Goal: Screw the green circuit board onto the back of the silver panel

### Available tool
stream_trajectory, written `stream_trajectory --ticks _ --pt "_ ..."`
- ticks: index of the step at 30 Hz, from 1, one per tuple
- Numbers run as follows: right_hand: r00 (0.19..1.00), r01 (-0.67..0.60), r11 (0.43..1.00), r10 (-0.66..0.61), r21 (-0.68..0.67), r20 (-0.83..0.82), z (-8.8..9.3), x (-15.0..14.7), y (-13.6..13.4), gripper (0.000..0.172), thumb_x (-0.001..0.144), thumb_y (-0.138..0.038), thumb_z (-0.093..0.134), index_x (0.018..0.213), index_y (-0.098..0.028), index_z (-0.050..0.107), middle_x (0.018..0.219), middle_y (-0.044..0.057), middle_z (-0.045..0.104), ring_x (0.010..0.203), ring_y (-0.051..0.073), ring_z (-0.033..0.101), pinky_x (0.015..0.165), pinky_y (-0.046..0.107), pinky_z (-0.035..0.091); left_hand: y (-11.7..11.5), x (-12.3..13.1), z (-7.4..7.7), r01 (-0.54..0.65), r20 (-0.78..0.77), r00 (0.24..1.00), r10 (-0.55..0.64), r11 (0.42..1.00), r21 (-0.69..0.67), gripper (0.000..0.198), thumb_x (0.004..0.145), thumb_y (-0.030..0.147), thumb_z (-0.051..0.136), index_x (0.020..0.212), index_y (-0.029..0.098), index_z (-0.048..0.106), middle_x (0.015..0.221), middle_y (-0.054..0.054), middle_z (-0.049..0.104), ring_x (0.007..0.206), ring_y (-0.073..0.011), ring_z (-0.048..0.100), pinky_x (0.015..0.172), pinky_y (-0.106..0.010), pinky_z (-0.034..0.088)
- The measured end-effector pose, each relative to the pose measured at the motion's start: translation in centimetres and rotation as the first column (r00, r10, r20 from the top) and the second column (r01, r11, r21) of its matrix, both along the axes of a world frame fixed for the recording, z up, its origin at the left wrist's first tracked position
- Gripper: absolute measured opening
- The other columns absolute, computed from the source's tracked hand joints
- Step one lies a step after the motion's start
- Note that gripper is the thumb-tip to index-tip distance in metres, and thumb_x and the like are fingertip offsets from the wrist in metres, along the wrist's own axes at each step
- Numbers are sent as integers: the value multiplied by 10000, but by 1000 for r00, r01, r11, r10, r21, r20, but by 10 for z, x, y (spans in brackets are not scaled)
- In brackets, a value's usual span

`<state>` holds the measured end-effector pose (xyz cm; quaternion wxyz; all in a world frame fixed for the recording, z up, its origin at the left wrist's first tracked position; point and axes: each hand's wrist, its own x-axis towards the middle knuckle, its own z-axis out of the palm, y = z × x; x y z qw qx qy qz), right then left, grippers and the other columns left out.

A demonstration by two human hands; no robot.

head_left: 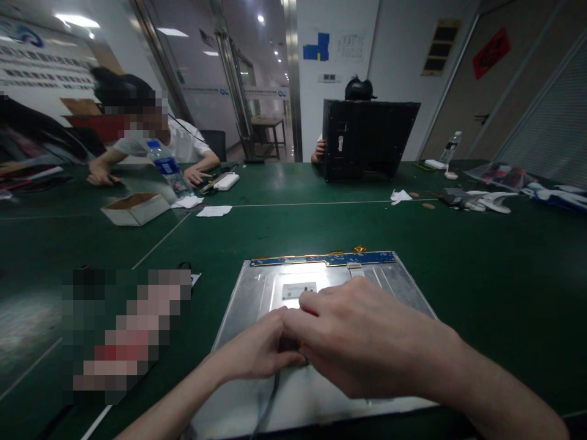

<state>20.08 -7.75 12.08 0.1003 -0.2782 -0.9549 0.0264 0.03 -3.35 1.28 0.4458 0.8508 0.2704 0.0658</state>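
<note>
A flat metal-backed display panel (233, 308) lies in front of me, with a blue circuit board strip (293, 260) along its far edge and a pale label (298, 290) near its middle. Over the panel my two hands meet. My left hand (259, 348) is closed, and a dark cable (270, 400) runs from its fingers toward the panel's near edge. My right hand (353, 339) is curled closed against the left fingertips; what it pinches is hidden behind its own knuckles. A flat ribbon connector (354, 267) joins the strip to the panel.
Left of the panel lies a blurred-out object (137, 333). Farther off stand an open box (137, 211), a water bottle (167, 168) and a black screen casing (369, 143) with a person behind it. Another person sits at the left. Gloves (488, 200) lie at the right.
</note>
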Motion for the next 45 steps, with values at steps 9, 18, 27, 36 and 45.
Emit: stream_trajectory --ticks 9,18,27,36,45 --pt "999 33 999 -34 17 27 0 0 1 144 906 -270 500 982 -161 557 787 24 628 568 126 448 460 295 211 3 2 6 51 18 998 -55 987 150 225 845 299 562 729 149 683 698 -24 644 665 -167 548 602 -227 449" --pt "1000 -11 1000 11 5 10 0 1 0 144 852 -193 522 992 -159 526 826 16 602 592 130 419 459 289 237 -3 0 1 -28 -33 999 29 999 28 125 803 205 547 815 143 655 797 -38 692 726 -182 602 629 -227 481" --pt "1000 -9 1000 9 -3 18 2 1 0 135 854 -188 513 985 -160 521 831 17 589 593 128 392 467 289 235 1 1 2 -5 0 1000 5 998 69 111 772 176 573 814 147 672 864 -48 702 801 -207 618 740 -273 501" --pt "999 -1 1000 2 -20 34 4 1 0 132 865 -198 519 991 -157 528 835 21 601 604 133 440 468 294 257 2 1 4 35 -6 999 -34 992 117 104 786 194 589 777 156 686 822 -38 694 755 -191 596 694 -248 479" --pt "999 12 1000 -12 1 39 0 0 2 109 914 -222 485 994 -158 521 795 25 624 574 118 452 470 286 222 3 2 7 52 -16 999 -50 991 120 201 858 284 559 776 150 685 761 -33 665 718 -178 579 618 -228 447"
